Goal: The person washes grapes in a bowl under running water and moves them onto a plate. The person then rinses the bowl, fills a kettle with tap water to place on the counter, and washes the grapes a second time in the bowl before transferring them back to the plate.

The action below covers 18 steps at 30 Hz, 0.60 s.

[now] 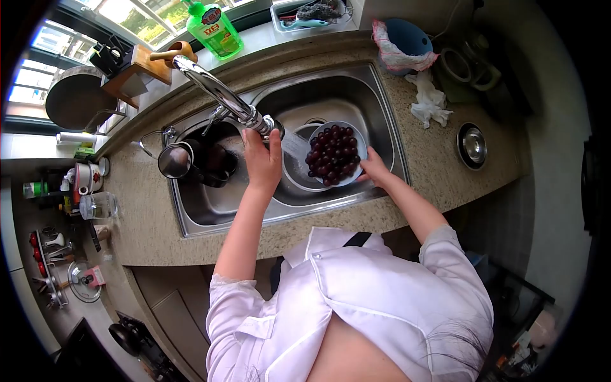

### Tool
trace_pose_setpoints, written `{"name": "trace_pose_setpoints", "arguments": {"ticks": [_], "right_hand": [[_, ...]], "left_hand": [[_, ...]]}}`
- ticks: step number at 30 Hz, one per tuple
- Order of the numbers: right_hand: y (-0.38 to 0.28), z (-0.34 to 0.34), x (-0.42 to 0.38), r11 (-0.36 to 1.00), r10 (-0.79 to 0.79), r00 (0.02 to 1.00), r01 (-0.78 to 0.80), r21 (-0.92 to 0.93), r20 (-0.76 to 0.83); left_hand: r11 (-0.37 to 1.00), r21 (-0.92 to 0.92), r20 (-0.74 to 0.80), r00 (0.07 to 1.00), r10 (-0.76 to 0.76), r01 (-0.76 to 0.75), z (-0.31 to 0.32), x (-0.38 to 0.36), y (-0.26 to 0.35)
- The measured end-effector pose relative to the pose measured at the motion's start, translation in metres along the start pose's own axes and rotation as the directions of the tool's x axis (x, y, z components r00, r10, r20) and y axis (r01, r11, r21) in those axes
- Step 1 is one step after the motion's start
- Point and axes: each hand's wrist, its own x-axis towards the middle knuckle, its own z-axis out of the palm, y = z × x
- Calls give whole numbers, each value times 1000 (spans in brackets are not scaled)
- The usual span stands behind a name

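Bowl handling: the pale bowl [361, 141], laden, is probably weighty, stiff and slippery when wet; best held by rim and underside.
Fruit handling: the dark round fruit [334, 153] likely rolls and bruises easily.
Fruit looks: deep purple-red, glossy, heaped.
Bowl place: over the right basin of the sink [347, 89].
Right hand [375, 167]: fingers pinching the bowl's edge on the sink's right side.
Left hand [263, 159]: fingers wrapped round the faucet head [256, 120], above the sink's middle.

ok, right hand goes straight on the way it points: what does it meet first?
The bowl, whose rim the right hand holds; past that edge, probably the dark fruit, though depth is unclear from this view.
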Motion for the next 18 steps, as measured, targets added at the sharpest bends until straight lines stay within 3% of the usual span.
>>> {"name": "trace_pose_setpoints", "arguments": {"ticks": [8,10,11,13,14,16,17,18], "right_hand": [[-8,15,28,956,-54,998,43,-291,-31],[-25,20,19,875,-182,982,139,-465,-49],[-24,21,25,875,-178,983,136,-464,-48],[-25,21,37,658,-332,943,233,-716,2],[-30,24,35,658,-330,944,231,-716,0],[-59,36,18,488,-424,905,268,-830,42],[-71,41,13,488,-425,904,268,-831,42],[-83,45,8,405,-439,895,272,-873,75]], "left_hand": [[998,31,-16,998,61,-61,2,1,1],[997,-46,-33,998,56,-58,4,1,-1],[997,-45,-31,998,54,-55,4,1,-1],[996,-15,-45,995,86,-86,4,2,1],[996,-16,-43,995,85,-86,4,1,1],[998,-19,-30,998,57,-58,3,1,1],[998,-20,-31,998,57,-58,4,1,-1],[997,-20,-42,997,69,-70,5,1,-4]]}}
